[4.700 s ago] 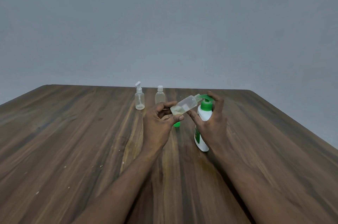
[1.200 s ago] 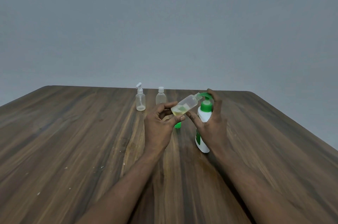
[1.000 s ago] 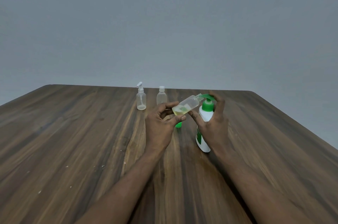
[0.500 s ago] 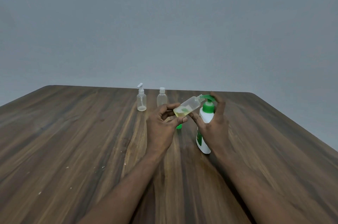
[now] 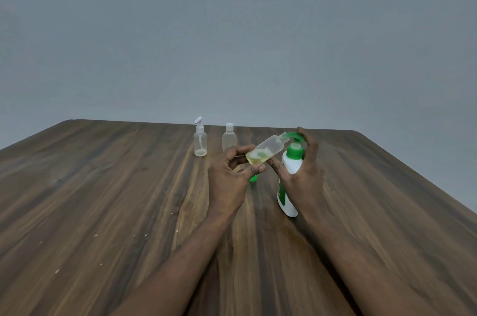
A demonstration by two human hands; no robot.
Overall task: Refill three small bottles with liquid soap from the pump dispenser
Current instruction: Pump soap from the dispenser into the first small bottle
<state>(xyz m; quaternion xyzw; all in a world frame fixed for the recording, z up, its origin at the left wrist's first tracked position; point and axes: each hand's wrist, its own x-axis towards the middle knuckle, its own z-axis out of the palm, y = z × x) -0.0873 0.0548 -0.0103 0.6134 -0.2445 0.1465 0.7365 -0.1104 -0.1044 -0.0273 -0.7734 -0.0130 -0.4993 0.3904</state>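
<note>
So the uncapped small bottle (image 5: 265, 151), only its bottom filled, tilts at the pump dispenser (image 5: 290, 168) spout, pinched in my left hand (image 5: 229, 181) while my right hand (image 5: 304, 176) clasps the dispenser; behind, the pump-top bottle (image 5: 200, 144) and capped bottle (image 5: 229, 140) look unfilled.

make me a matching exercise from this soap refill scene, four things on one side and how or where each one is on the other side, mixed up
Things
1. uncapped small bottle
2. pump dispenser
3. pump-top small bottle
4. green cap

States
A. upright on the table, gripped by the right hand
B. stands untouched at the far side, leftmost
C. tilted, held by the left hand, some yellowish liquid inside
D. lies on the table, partly hidden by the left hand

Pairs: 1-C, 2-A, 3-B, 4-D
</note>
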